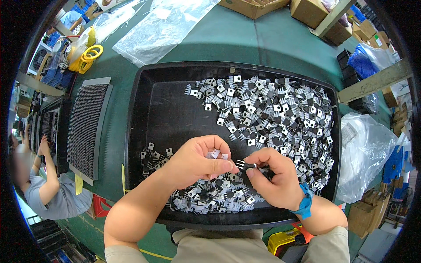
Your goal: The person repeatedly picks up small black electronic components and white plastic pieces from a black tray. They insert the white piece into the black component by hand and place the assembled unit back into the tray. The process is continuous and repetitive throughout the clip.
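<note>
A big black tray (171, 105) lies on the green table and holds a heap of small black components with silver tabs and legs (280, 114). My left hand (195, 160) hovers over the tray's near side and pinches a few of these silver-tabbed parts in its fingers. My right hand (274, 175), with a blue band on the wrist, grips one small black component (245, 165) by its body, its metal legs pointing toward my left thumb. A smaller pile of the parts (210, 195) lies beneath both hands.
A flat rack of dark parts (87, 122) lies left of the tray. Clear plastic bags (162, 30) and yellow tape rolls (87, 57) sit at the far side. A crumpled bag (364, 153) is at right, cardboard boxes (307, 11) beyond. Another person (44, 184) works at left.
</note>
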